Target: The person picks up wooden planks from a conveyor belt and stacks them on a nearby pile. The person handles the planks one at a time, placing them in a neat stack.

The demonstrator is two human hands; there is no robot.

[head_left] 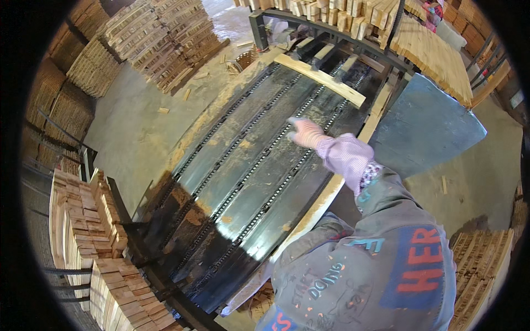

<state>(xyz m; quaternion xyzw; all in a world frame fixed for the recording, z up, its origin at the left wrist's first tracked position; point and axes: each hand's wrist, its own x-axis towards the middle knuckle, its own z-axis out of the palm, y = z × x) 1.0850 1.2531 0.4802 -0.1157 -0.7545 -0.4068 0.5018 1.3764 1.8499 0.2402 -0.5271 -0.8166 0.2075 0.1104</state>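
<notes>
My right hand (pixel 305 132) reaches in from the right over a dark metal chain conveyor (pixel 259 138), its sleeve a purple checked cuff. It looks gloved and slightly blurred, with fingers stretched apart and nothing visible between them. Whether it touches the bed cannot be told. A pale wooden board (pixel 320 80) lies crosswise over the chains at the far end, beyond my hand and apart from it. My left hand is out of sight.
Wood pieces are stacked at the lower left (pixel 83 220), the upper left (pixel 160 38) and the lower right (pixel 483 265). A rack of timber (pixel 342 14) stands past the conveyor's far end. A blue-grey panel (pixel 425 127) slopes at the right. Another person (pixel 433 14) is partly visible at the upper right.
</notes>
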